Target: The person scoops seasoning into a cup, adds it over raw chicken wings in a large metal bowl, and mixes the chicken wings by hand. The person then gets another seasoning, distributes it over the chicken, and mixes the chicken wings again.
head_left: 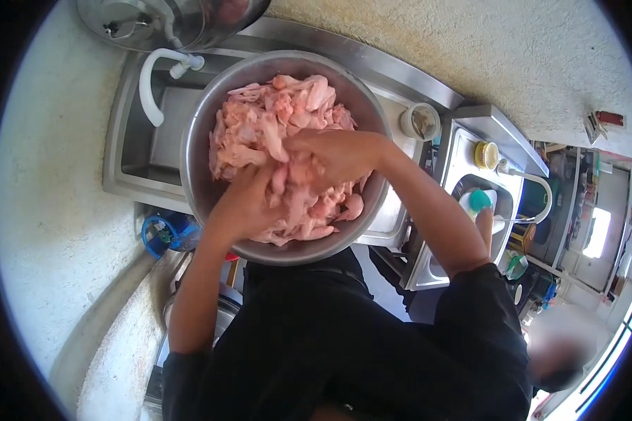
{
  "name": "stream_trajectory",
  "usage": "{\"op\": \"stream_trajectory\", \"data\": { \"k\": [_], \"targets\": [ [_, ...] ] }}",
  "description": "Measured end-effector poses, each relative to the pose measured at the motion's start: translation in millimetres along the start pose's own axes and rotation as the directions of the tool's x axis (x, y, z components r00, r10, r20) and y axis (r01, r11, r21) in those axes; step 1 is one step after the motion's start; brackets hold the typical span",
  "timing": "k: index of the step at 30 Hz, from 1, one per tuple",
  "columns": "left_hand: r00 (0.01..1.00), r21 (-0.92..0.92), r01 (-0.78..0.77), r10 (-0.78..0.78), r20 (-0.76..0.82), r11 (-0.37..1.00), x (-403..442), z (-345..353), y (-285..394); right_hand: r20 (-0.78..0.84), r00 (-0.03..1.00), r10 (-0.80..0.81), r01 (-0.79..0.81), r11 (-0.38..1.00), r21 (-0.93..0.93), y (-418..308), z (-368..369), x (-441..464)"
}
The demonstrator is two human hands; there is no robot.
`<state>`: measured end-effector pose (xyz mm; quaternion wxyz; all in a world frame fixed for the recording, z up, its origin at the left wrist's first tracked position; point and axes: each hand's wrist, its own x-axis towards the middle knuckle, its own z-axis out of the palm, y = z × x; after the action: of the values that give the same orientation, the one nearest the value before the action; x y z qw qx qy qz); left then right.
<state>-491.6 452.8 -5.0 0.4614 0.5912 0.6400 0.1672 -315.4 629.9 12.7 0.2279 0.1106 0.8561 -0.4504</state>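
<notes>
Steel sink surface (390, 223) against a rough wall (470, 49); white tap (147, 91) at left. The wide metal bowl (195, 203) rests on it, heaped with raw chicken pieces (312, 95). Your left hand (337, 158) and right hand (249, 203) are in the heap near its middle, fingers curled around chicken; exact grip width cannot be told. At right, a co-worker's hand (484, 222) reaches into another sink (458, 191).

No text, label, brand, number or sign can be read — not on any surface.
</notes>
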Motion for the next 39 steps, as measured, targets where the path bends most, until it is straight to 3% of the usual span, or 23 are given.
{"op": "stream_trajectory", "data": {
  "k": [1, 3, 6, 7, 9, 10, 12, 14, 16, 17, 18, 19, 20, 23, 25, 26, 29, 31, 32, 33, 35, 38, 39],
  "targets": [
    [0.996, 0.044, -0.061, 0.063, -0.057, 0.997, -9.4, 2.7, -1.4, 0.122, 0.992, -0.005, -0.002, 0.998, 0.059, -1.2, -13.2, -0.2],
    [0.962, 0.192, -0.11, 0.154, -0.228, 0.975, -32.4, 12.9, -16.6, -0.035, 0.998, 0.052, -0.047, 0.993, 0.112, 31.9, -26.3, -0.9],
    [0.912, -0.164, 0.21, -0.254, -0.321, 0.964, -63.0, 42.0, -47.5, -0.296, 0.935, 0.196, -0.175, 0.98, 0.099, 98.2, -43.0, 33.1],
    [0.86, -0.451, 0.29, -0.437, -0.265, 0.844, -65.4, 55.4, -48.2, -0.386, 0.888, 0.25, -0.233, 0.968, 0.091, 120.4, -44.2, 45.6],
    [0.732, -0.863, 0.343, -0.682, -0.003, 0.372, -60.5, 81.0, -44.4, -0.242, 0.947, 0.213, -0.161, 0.963, 0.218, 148.8, -41.4, 84.0],
    [0.74, -0.91, 0.294, -0.673, 0.023, 0.292, -51.8, 85.7, -47.6, -0.185, 0.961, 0.204, -0.147, 0.948, 0.282, 162.7, -37.7, 100.2],
    [0.775, -0.971, 0.21, -0.625, 0.094, 0.114, -29.0, 94.7, -61.0, -0.212, 0.933, 0.29, -0.256, 0.951, 0.176, 202.2, -11.7, 142.3],
    [0.815, -0.988, 0.147, -0.571, 0.098, 0.039, -14.5, 113.6, -102.0, 0.143, 0.92, 0.366, -0.392, 0.828, 0.4, 194.3, -11.8, 146.4],
    [0.852, -1.0, 0.016, -0.524, 0.009, 0.01, 5.4, 123.6, -135.9, 0.161, 0.922, 0.353, -0.38, 0.746, 0.546, 187.5, 8.6, 147.6],
    [0.977, -0.971, -0.002, -0.207, 0.049, -0.238, 14.0, 131.9, -171.3, 0.147, 0.927, 0.344, -0.361, 0.717, 0.596, 182.4, 22.1, 145.3],
    [0.988, -0.891, 0.134, 0.133, 0.083, -0.433, 22.2, 140.2, -206.4, 0.136, 0.929, 0.344, -0.351, 0.701, 0.621, 177.3, 31.5, 143.4],
    [0.976, -0.949, 0.071, -0.173, 0.129, -0.306, 28.0, 114.1, -160.8, 0.127, 0.929, 0.349, -0.346, 0.694, 0.632, 172.4, 39.7, 139.4],
    [0.873, -0.986, 0.057, -0.472, 0.125, -0.156, 29.8, 97.4, -134.8, 0.12, 0.925, 0.359, -0.351, 0.696, 0.626, 167.2, 44.4, 133.6],
    [0.899, -0.993, 0.106, -0.422, 0.115, -0.045, 38.3, 117.0, -214.9, 0.108, 0.921, 0.375, -0.372, 0.761, 0.531, 129.7, 25.8, 99.9],
    [0.915, -0.983, 0.183, -0.372, 0.159, 0.031, 29.7, 93.6, -207.0, 0.12, 0.951, 0.286, -0.309, 0.844, 0.439, 104.3, 2.0, 79.0],
    [0.919, -0.969, 0.239, -0.335, 0.207, 0.057, 28.9, 59.5, -151.7, 0.124, 0.96, 0.252, -0.281, 0.877, 0.39, 99.0, -4.1, 69.6],
    [0.996, -0.918, -0.03, -0.064, -0.06, 0.395, 28.2, 21.9, -81.9, -0.122, 0.988, 0.091, -0.019, 0.868, 0.496, 71.6, 16.1, 33.5],
    [0.994, -0.57, -0.101, 0.054, -0.099, 0.815, 18.1, 22.4, -86.1, -0.084, 0.967, 0.242, -0.176, 0.868, 0.465, 20.5, 14.1, 6.7],
    [0.989, -0.322, -0.14, 0.117, -0.092, 0.936, 14.0, 22.2, -87.3, -0.07, 0.946, 0.316, -0.254, 0.858, 0.446, -0.2, 18.2, -1.2],
    [0.991, -0.09, -0.132, 0.13, -0.035, 0.987, -3.7, 5.6, -49.2, -0.135, 0.94, 0.313, -0.248, 0.899, 0.362, -7.7, 35.3, -3.5],
    [0.994, -0.125, -0.111, 0.112, 0.001, 0.986, -24.1, -4.0, -40.0, -0.264, 0.921, 0.287, -0.244, 0.952, 0.183, -11.5, 69.2, -4.3],
    [0.994, -0.193, -0.033, 0.013, -0.108, 0.981, -48.0, 4.7, -53.8, -0.524, 0.844, 0.117, 0.025, 0.966, 0.257, -5.0, 82.7, -34.0],
    [0.985, -0.277, 0.038, -0.082, -0.152, 0.96, -53.6, 8.8, -58.8, -0.486, 0.826, 0.286, -0.136, 0.938, 0.32, 2.3, 88.9, -44.9]
  ]
}}
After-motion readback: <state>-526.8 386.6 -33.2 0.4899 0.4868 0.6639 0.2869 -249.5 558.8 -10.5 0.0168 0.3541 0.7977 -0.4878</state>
